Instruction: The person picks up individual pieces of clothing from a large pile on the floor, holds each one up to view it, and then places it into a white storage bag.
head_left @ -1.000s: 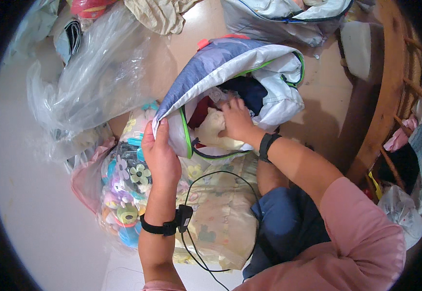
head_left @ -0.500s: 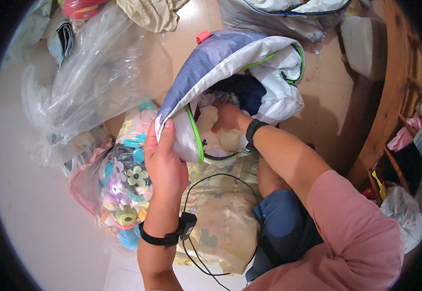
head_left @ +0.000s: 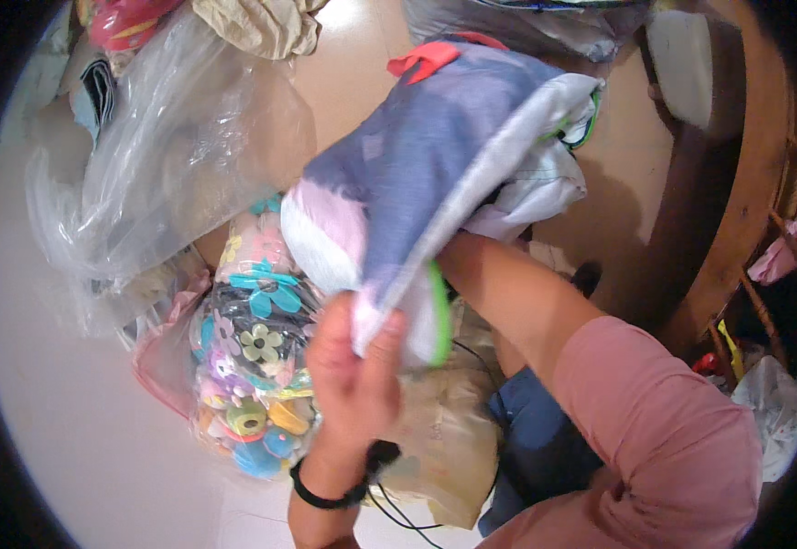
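A fabric storage bag [head_left: 426, 137] with a blue-grey and pale pink outside, white lining, green zip trim and a red handle [head_left: 426, 60] is tilted over in front of me. My left hand [head_left: 357, 361] is closed on the corner of its opening, thumb and fingers pinching the cloth. My right forearm [head_left: 517, 279] reaches under the raised flap into the bag's mouth, so my right hand and whatever it touches are hidden. Below the bag lies a clear plastic bag of soft toys and felt flowers [head_left: 261, 343], left of a yellowish cloth-like bundle [head_left: 439, 439].
Clear plastic sheeting [head_left: 169, 174] spreads at the left, with a beige cloth [head_left: 265, 26] beyond it. Another zipped bag [head_left: 526, 27] sits at the far edge. A curved wooden frame [head_left: 737, 201] stands on the right. A black cable [head_left: 407, 522] trails near my left wrist.
The bag's edge has come down and toward me with my left hand, and its outside now faces up. My right hand, visible inside among cream soft items before, is now covered.
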Tool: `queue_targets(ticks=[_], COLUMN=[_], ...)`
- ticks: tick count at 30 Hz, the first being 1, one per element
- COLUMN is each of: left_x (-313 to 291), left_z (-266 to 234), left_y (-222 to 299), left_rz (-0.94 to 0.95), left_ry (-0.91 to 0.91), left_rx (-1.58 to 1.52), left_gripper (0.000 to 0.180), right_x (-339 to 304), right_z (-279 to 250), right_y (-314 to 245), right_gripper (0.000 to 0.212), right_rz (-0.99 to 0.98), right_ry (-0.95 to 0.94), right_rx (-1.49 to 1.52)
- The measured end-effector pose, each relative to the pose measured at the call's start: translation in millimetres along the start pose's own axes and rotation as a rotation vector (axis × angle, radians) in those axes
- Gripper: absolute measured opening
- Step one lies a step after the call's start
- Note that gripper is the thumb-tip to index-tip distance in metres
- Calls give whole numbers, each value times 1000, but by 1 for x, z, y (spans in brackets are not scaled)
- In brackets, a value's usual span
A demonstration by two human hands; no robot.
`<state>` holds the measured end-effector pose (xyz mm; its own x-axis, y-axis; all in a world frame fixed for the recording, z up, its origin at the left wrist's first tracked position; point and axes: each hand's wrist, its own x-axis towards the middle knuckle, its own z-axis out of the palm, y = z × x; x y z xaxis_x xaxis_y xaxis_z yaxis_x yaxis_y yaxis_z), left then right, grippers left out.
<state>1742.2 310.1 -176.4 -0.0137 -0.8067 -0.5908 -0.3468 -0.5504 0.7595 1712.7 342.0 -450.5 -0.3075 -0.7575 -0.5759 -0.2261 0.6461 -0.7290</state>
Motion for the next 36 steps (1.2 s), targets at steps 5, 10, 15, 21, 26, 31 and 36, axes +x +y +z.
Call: queue_targets(ticks=[5, 10, 15, 21, 26, 31, 36], left_x=[27, 72, 86, 69, 18, -40, -110], left_z=[-3, -54, -68, -53, -47, -33, 0], left_y=[-5, -48, -87, -66, -36, 40, 153], left_rz=[130, -172, -116, -81, -101, 72, 544], left_ry=[44, 250, 288, 288, 232, 154, -41], left_rx=[221, -108, -173, -191, -237, -260, -325], left_gripper=[13, 11, 12, 26, 27, 19, 12], right_x=[8, -23, -42, -45, -97, -174, -284], right_z=[13, -6, -78, -168, -229, -313, -409], right_y=[6, -22, -12, 9, -89, -192, -260], right_gripper=[70, 68, 30, 55, 65, 56, 47], right_rz=[-138, -349, -367, -125, -261, -479, -621], right_ry=[-107, -148, -505, -1026, -938, -553, -158], right_rx=[-139, -294, -389, -861, -621, -322, -106])
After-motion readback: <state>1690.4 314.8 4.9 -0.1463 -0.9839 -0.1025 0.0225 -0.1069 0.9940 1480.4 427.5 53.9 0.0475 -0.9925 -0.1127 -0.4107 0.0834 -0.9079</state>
